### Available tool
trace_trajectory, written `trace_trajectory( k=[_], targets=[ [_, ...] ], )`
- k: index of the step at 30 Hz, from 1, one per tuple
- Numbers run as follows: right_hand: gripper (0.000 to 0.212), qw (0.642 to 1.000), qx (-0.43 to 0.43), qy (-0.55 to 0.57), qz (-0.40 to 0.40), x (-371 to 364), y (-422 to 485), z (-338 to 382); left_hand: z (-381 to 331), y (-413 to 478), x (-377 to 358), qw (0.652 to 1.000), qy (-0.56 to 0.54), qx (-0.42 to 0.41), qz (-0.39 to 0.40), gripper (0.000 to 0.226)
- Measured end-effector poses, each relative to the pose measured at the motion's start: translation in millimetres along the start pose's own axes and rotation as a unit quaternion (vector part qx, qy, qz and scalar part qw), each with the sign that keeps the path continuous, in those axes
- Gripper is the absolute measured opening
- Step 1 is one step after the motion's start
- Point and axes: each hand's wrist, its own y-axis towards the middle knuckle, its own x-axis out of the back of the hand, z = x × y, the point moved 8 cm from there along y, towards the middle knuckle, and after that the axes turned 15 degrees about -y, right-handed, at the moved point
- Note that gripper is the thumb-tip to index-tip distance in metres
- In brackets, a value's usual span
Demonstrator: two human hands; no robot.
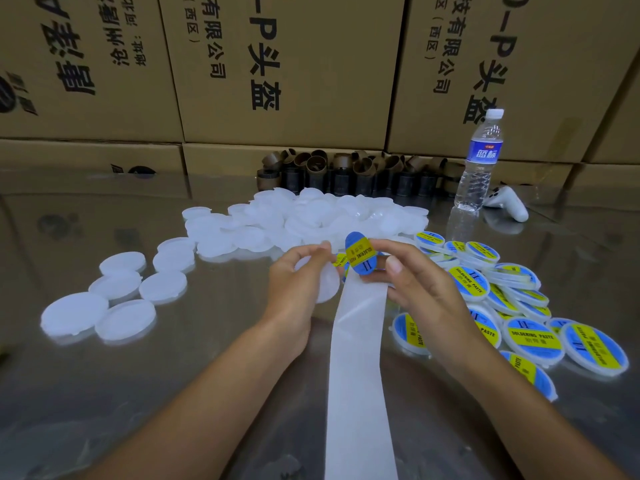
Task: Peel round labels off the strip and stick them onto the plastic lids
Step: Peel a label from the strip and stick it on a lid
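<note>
Presently, the left hand (pixel 298 282) grips a blank lid (pixel 329 287); right hand (pixel 420 284) fingers (pixel 398 266) pinch the strip (pixel 356 358), round label (pixel 360 254) curling up beside them.

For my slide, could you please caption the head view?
Right hand pinches a round label above the strip; left hand holds a blank lid.

bearings from mid-table. bare steel table (pixel 207 368) lies open at 7 to 8 o'clock and again at 10. loose plain lids (pixel 117 299) dot 9. heaped plain lids (pixel 311 216) block 12, backed by cardboard cores (pixel 346 171) and a carton wall (pixel 284 71). water bottle (pixel 479 161) and white controller (pixel 509 202) stand at 1. labelled lids (pixel 519 306) crowd 2 to 4. backing strip (pixel 356 358) runs to 6.
</note>
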Motion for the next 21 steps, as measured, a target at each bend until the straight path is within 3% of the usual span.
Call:
trace_trajectory(
  k=[2, 6, 12, 17, 21],
  targets=[
    [0.039, 1.0, -0.015, 0.007, 0.0, -1, 1, -5, -1, 1, -3, 0.996, -0.084, 0.011, 0.017, 0.011],
    [0.05, 0.999, -0.031, 0.039, 0.006, -4, 2, -10, 12, -8, -20, 0.957, -0.237, 0.137, 0.096, 0.027],
    [0.039, 1.0, 0.004, 0.021, -0.006, 1, 1, -2, 34, -24, -40, 0.939, -0.17, 0.229, 0.191, 0.045],
    [0.032, 0.99, 0.046, -0.06, -0.117, 21, 1, 5, 37, -20, -36, 0.951, -0.123, 0.213, 0.187, 0.05],
    [0.038, 0.987, 0.06, -0.06, -0.135, 26, 1, 5, 34, -18, -35, 0.959, -0.097, 0.194, 0.184, 0.051]
  ],
)
